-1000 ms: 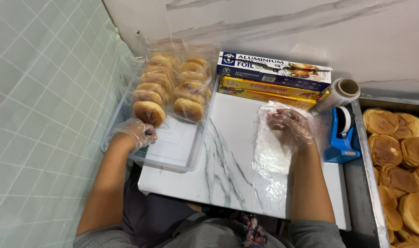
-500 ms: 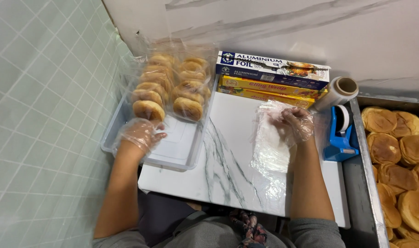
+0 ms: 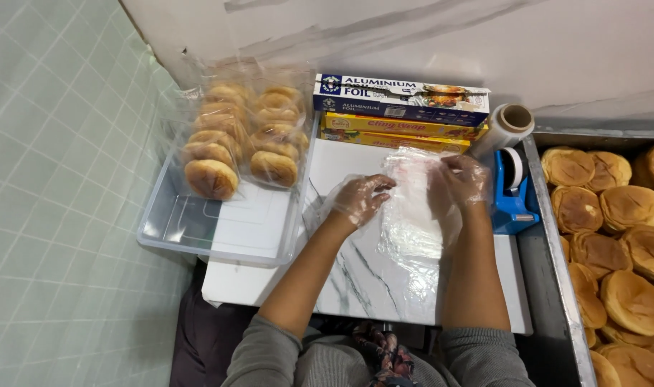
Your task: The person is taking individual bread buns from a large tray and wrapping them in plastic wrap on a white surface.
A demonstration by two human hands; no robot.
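Both hands wear thin clear plastic gloves. My left hand [image 3: 360, 198] rests on the left edge of a stack of clear plastic bags [image 3: 413, 215] lying on the white marble board [image 3: 355, 279], fingers spread and touching the top bag. My right hand [image 3: 464, 179] pinches the upper right part of the same stack. To the left, a clear plastic tub [image 3: 198, 229] holds two rows of round buns wrapped in clear bags [image 3: 241, 140].
Boxes of aluminium foil [image 3: 402, 97] and cling wrap [image 3: 402, 129] are stacked at the back against the wall. A roll of clear film [image 3: 506, 125] and a blue tape dispenser [image 3: 512, 193] stand to the right. A metal tray [image 3: 556, 236] of unwrapped buns [image 3: 621, 236] fills the far right. Green tiled floor lies left.
My left hand left the plastic tub and moved right onto the stack of bags. My right hand stayed on the bags, shifting slightly.
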